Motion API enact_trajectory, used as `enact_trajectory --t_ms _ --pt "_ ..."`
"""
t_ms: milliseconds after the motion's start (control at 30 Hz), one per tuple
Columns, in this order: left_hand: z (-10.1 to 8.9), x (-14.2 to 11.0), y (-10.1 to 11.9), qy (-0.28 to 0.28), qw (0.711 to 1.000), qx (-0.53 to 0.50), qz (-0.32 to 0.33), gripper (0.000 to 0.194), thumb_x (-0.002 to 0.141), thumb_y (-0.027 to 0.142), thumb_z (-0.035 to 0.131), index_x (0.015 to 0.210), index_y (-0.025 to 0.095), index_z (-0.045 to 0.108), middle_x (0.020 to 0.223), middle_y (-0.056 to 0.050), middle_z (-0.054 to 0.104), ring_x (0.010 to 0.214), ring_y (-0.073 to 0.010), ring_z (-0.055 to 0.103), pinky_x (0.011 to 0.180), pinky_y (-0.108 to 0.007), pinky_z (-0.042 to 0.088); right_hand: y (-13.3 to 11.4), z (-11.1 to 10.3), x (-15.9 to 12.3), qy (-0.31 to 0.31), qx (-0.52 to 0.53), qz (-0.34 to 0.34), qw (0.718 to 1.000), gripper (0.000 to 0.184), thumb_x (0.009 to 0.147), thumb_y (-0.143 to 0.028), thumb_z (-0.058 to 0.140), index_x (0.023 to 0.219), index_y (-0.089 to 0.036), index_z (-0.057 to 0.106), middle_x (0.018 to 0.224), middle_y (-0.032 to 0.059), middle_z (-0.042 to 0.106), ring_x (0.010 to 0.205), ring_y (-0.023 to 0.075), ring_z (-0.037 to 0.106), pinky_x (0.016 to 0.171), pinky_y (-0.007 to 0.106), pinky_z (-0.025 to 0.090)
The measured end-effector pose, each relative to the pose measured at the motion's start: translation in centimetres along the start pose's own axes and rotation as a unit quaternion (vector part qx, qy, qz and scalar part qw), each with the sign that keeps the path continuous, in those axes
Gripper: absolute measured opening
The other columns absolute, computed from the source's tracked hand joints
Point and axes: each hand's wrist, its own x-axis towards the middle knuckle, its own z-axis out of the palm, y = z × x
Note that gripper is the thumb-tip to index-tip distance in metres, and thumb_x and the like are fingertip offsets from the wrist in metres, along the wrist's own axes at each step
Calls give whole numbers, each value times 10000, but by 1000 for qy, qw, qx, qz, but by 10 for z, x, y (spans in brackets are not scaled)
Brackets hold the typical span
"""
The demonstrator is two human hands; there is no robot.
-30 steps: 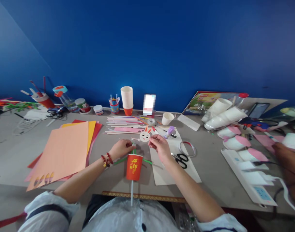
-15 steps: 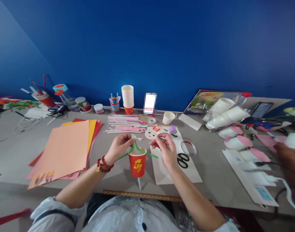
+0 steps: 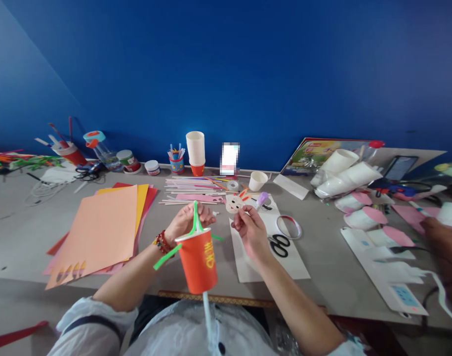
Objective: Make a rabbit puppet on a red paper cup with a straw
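Observation:
A red paper cup (image 3: 196, 264) with yellow lettering hangs tilted in front of me. Green strips (image 3: 196, 217) rise from its mouth to a peak, and one end sticks out past the rim at the left. My left hand (image 3: 186, 222) pinches the strips near their top; some of its fingers are behind them. A white straw (image 3: 207, 311) comes out below the cup's base. My right hand (image 3: 251, 230) is closed at the lower edge of a rabbit-face cutout (image 3: 233, 202) with orange-pink ears. Black-handled scissors (image 3: 280, 245) lie beside that hand on white paper (image 3: 244, 269).
Coloured paper sheets (image 3: 100, 227) are stacked at the left. Straws (image 3: 188, 185), a tape roll (image 3: 233, 185), a white cup (image 3: 258, 181) and a cup stack (image 3: 195, 148) stand or lie behind. A power strip (image 3: 381, 272) and another person's hand (image 3: 438, 237) are at the right.
The cup has come nearer to me, turned and tilted, with its straw now over my shirt. The rabbit-face cutout has tilted and shifted slightly right at my right hand's fingertips.

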Motion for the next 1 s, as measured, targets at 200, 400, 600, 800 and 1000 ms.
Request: enact_trajectory --t_ms 200,400,600,800,1000 --pt "-3 7 -5 33 996 -78 16 495 737 568 742 691 230 384 631 25 336 848 -197 522 837 -394 487 -2 7 -3 -5 5 -19 1000 232 825 -382 712 852 -247 525 601 -66 519 578 109 474 595 246 406" --pt "-9 9 -12 75 995 -59 -2 445 815 573 654 693 230 398 640 2 383 936 -230 540 824 -404 482 -5 8 -7 -12 -30 -44 999 210 856 -399 679 878 -267 518 628 -58 532 612 131 496 629 269 418" --pt "-12 9 -21 22 994 -110 -12 374 746 488 762 725 218 504 935 -30 595 1056 -225 579 919 -421 498 -10 6 -6 -58 -39 -57 996 239 820 -431 718 831 -269 543 663 -32 555 668 159 546 691 311 457" --pt "-10 8 -37 -18 992 -100 -71 322 741 457 769 766 187 595 1330 -73 565 1219 -301 554 944 -425 506 -15 6 -14 -149 -80 -69 983 277 803 -508 719 801 -264 588 762 12 618 686 186 588 751 378 497" --pt "-5 4 -45 -54 988 -106 -101 318 741 441 776 827 173 628 1259 -100 626 907 -250 679 756 -354 538 -13 6 -13 -240 -78 -2 968 237 826 -460 713 807 -252 600 799 24 638 713 200 628 728 384 510"
